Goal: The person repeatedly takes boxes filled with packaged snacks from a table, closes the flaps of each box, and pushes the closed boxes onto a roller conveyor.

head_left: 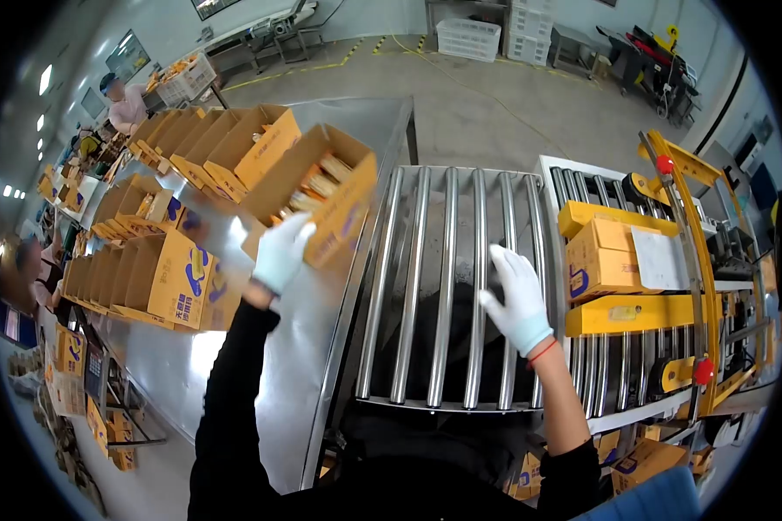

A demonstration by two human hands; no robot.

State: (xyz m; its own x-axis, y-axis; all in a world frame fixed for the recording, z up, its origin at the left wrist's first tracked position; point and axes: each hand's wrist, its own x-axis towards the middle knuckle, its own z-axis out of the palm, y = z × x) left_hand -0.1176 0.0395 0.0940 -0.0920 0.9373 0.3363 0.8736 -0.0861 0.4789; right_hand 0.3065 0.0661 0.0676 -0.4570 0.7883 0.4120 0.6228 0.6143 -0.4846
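My left hand (284, 252), in a white glove, grips the near side of an open cardboard box (346, 219) that holds wrapped items. This box is tilted and slightly blurred over the right edge of the metal table (269, 382). My right hand (517, 298), also gloved, hovers above the roller conveyor (448, 286) with its fingers apart and nothing in it. To its right, a closed carton (601, 259) with a white sheet (659, 259) on it sits between the yellow guides of a machine (639, 314).
Rows of open boxes (175, 278) stand on the table's left part, with more boxes (250, 143) behind. People (127, 106) are at the far left. White crates (467, 40) stand at the back. The machine's yellow frame (711, 286) rises at the right.
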